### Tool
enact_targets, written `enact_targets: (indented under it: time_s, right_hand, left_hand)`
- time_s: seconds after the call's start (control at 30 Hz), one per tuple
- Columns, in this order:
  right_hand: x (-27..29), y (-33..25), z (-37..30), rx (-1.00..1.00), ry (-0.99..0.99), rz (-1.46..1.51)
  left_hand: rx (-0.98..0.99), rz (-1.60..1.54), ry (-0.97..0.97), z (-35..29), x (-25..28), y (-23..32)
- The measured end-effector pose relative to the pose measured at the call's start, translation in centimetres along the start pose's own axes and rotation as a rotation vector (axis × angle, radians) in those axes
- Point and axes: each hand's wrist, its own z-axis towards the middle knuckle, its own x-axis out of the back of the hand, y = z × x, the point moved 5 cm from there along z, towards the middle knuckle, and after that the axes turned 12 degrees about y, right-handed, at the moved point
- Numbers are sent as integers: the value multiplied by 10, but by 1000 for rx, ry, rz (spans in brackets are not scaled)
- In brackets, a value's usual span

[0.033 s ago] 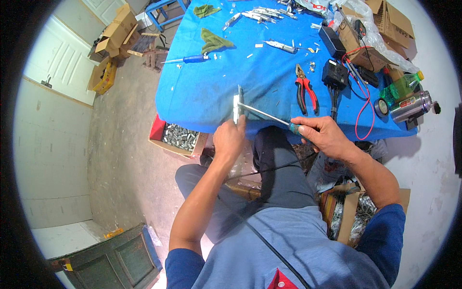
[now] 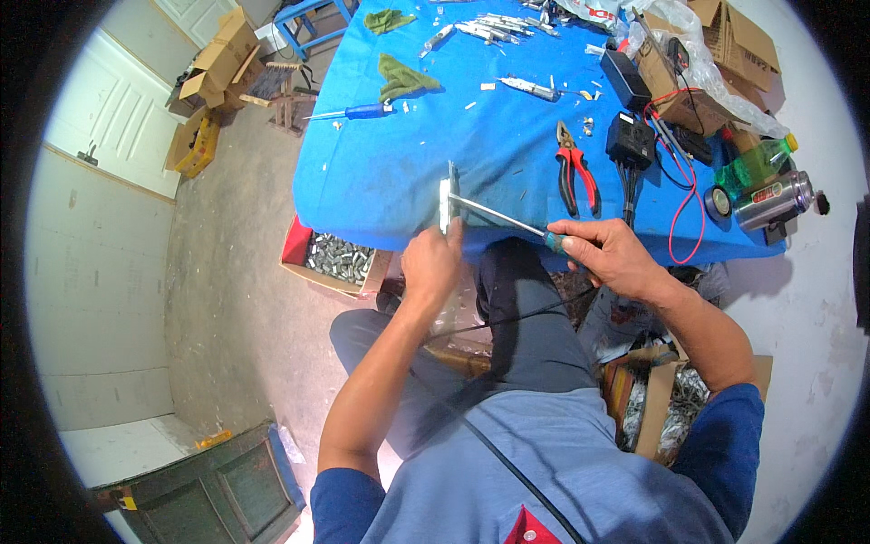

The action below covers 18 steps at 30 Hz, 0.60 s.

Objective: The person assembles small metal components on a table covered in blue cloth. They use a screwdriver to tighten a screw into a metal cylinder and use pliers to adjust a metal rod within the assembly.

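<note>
At the near edge of the blue-covered table (image 2: pixel 507 168), my left hand (image 2: pixel 431 263) is closed round the lower end of a slim white-and-metal piece (image 2: pixel 445 204), which points away from me. My right hand (image 2: pixel 614 258) grips a screwdriver (image 2: pixel 500 215) by its dark teal handle. The screwdriver's shaft slants left and its tip meets the side of the slim piece. Red-and-black pliers (image 2: pixel 576 170) lie to the right of the piece. A second screwdriver with a blue handle (image 2: pixel 362 111) rests farther off to the left. My fingers hide the piece's near end.
Several similar slim parts (image 2: pixel 498 29) are heaped at the far side, near two green cloths (image 2: pixel 401 78). Black boxes with leads (image 2: pixel 632 140), a green bottle (image 2: pixel 752 163) and a metal flask (image 2: pixel 775 201) crowd the right. Below the left corner stands a box of small metal pieces (image 2: pixel 337 258).
</note>
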Motion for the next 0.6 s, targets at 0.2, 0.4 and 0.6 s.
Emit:
enact_targets:
  time_s: [0.2,0.4,0.6]
  right_hand:
    - [-13,-6,-8,606,225,-464]
    - [-25,4,-16,688,279,-598]
    - [-4,16,13,-137,-42,169]
  left_hand:
    - [28,-20,33,0,3,10]
    - [38,12,38,3,-1,4]
    - [6,-8,-33,1,2,0]
